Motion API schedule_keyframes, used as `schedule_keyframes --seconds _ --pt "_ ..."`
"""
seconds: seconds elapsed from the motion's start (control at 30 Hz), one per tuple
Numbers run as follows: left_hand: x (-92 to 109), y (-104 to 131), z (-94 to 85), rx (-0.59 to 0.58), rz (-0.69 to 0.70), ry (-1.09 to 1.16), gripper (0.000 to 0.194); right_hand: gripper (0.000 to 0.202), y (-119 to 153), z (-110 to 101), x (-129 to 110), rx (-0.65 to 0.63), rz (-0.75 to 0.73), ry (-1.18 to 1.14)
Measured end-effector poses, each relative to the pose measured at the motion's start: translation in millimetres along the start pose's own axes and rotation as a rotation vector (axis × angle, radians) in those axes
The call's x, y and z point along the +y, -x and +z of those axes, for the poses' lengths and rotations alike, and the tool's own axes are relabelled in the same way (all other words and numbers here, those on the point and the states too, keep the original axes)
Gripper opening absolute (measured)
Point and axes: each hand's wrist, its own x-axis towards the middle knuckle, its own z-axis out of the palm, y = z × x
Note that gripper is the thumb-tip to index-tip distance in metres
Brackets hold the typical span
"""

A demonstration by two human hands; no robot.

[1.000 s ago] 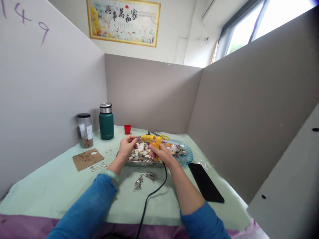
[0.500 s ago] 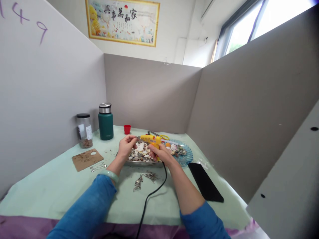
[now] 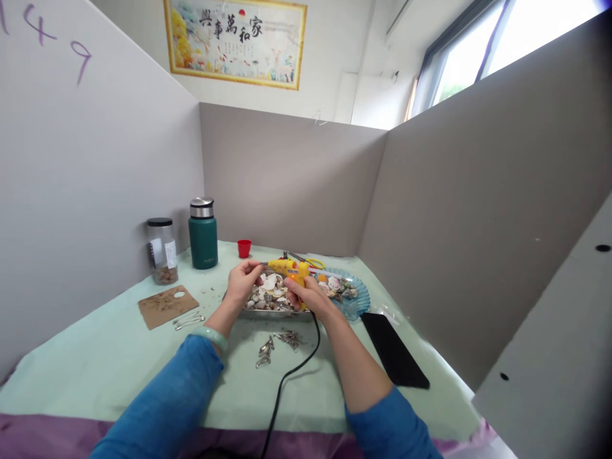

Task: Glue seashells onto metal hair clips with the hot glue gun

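My right hand [image 3: 306, 293] grips a yellow hot glue gun [image 3: 299, 271] by its handle, its nozzle pointing left. At the nozzle tip, the fingers of my left hand [image 3: 245, 278] are pinched together; what they hold is too small to make out. Both hands are above a metal tray [image 3: 272, 313] filled with seashells [image 3: 270, 294]. A black cord [image 3: 291, 376] runs from the glue gun's handle down to the table's front edge. In front of the tray lie two small piles of metal clips or pins [image 3: 265, 352].
Left stand a green bottle [image 3: 203, 236] and a lidded jar [image 3: 162, 252], with a brown board [image 3: 167, 306] and large safety pins [image 3: 190, 320] before them. A red cup [image 3: 244, 248] is behind. Right are a blue plate [image 3: 363, 296] of trinkets and a black slab [image 3: 394, 350].
The glue gun's nozzle has shifted very slightly left and down towards my left fingertips. Everything else looks the same.
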Motion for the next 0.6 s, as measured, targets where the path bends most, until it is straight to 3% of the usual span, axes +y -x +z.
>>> schedule_keyframes --seconds 0.6 --pt "0.0 0.2 -0.6 0.024 -0.003 -0.008 0.031 0.041 -0.8 0.4 1.2 0.020 0.037 -0.005"
